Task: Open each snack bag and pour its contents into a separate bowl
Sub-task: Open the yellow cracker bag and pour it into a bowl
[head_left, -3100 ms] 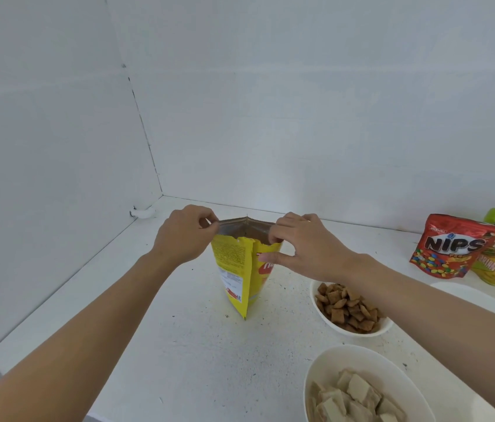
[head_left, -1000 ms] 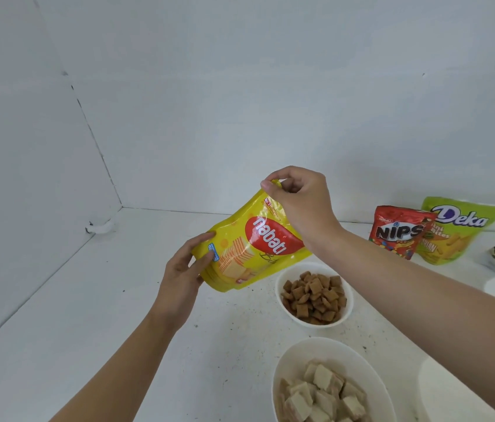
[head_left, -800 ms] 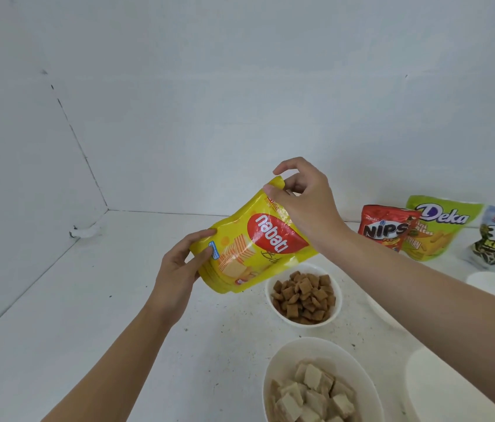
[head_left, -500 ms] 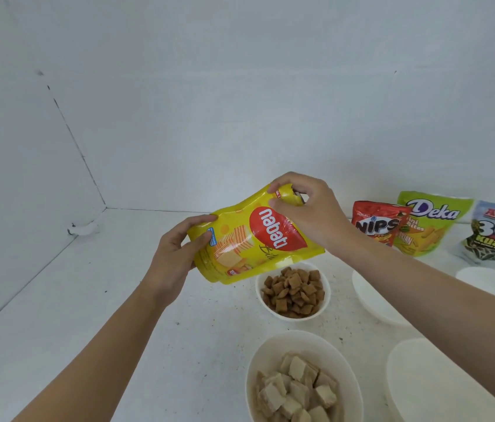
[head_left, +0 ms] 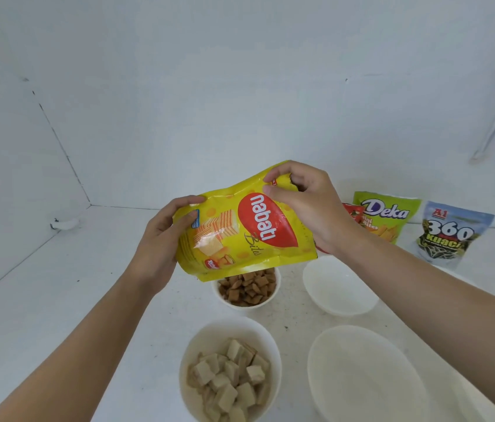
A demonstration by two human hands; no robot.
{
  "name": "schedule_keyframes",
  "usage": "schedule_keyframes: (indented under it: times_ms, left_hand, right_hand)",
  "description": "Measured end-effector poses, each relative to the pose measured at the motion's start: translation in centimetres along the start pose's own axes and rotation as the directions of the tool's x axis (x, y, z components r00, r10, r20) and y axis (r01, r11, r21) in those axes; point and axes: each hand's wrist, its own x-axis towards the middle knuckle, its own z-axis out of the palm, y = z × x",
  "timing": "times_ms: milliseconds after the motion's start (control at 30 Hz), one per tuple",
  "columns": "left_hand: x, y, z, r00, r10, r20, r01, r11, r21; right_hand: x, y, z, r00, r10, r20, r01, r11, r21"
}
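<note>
Tilted flatter than before, yellow bag [head_left: 240, 236], red "nabati" label, hung over the far bowl [head_left: 247, 310] of brown pillows. Your left hand [head_left: 161, 245] gripped its base; your right hand [head_left: 310, 208] pinched its torn top. Near bowl [head_left: 231, 328] held pale cubes.

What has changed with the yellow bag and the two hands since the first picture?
The yellow bag has left the table: it was upright, now it is lifted and tipped on its side above the bowl of brown snacks. The left hand moved from the bag's top to grip its bottom; the right hand still pinches the top. The other bowls and other bags stayed put.
</note>
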Motion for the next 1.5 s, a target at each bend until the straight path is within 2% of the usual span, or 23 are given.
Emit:
schedule_keyframes:
  times_ms: [233,567,700,1100,1500]
  left_hand:
    - [-3.4,0.8,3.6,0.995,0.057,-0.08,-0.052,0.997,0.063]
    - [-9.1,1.0,8.0,0.976,0.11,-0.189,-0.082,0.986,0.147]
    - [-11.4,0.5,9.2,0.963,0.139,-0.23,-0.085,0.97,0.23]
    - [-14.7,-0.9,11.0,0.963,0.108,-0.249,-0.014,0.936,0.352]
    - [-15.0,-1.4,11.4,0.979,0.101,-0.179,-0.009,0.89,0.455]
  right_hand:
    - [-3.5,-0.6,-2.8,1.0,0.015,0.026,-0.018,0.993,0.114]
    - [-9.0,-0.4,-6.9,0.995,-0.017,0.1,0.017,1.0,-0.002]
    - [-11.1,0.8,-8.0,0.995,-0.019,0.096,0.022,1.0,-0.023]
    - [-15.3,4.5,-8.1,0.974,0.227,0.012,-0.228,0.973,0.043]
    - [-17.3,6.4,-8.3,0.947,0.321,0.014,-0.321,0.946,0.033]
